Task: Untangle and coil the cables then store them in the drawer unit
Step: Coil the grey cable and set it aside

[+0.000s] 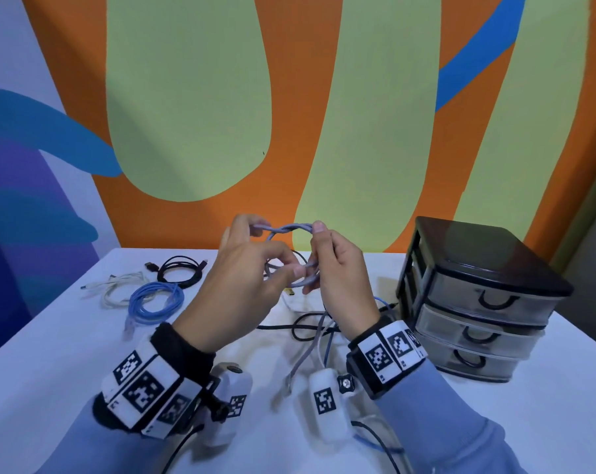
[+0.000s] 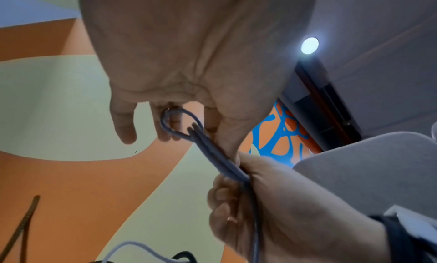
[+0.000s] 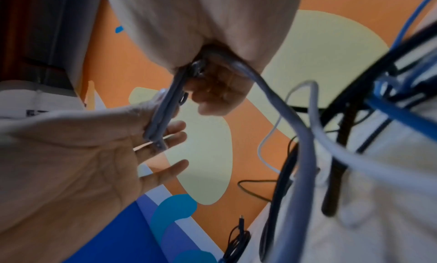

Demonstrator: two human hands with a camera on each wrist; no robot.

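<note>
Grey cable (image 1: pixel 291 230) coil held upright between both: left hand (image 1: pixel 241 282) pinching one side, right hand (image 1: pixel 337 278) gripping the other; tail hanging down.

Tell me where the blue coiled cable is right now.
In the head view, the blue coiled cable lies on the table's left side, left of the left hand, touching the white cable, near the black coil.

Both hands hold a cable loop (image 1: pixel 291 254) above the table (image 1: pixel 50 371) — 3 coiled cables (image 1: pixel 153 289) lie left of it, the drawer unit (image 1: pixel 477 299) right, tangled cables (image 1: pixel 320 326) beneath.
</note>
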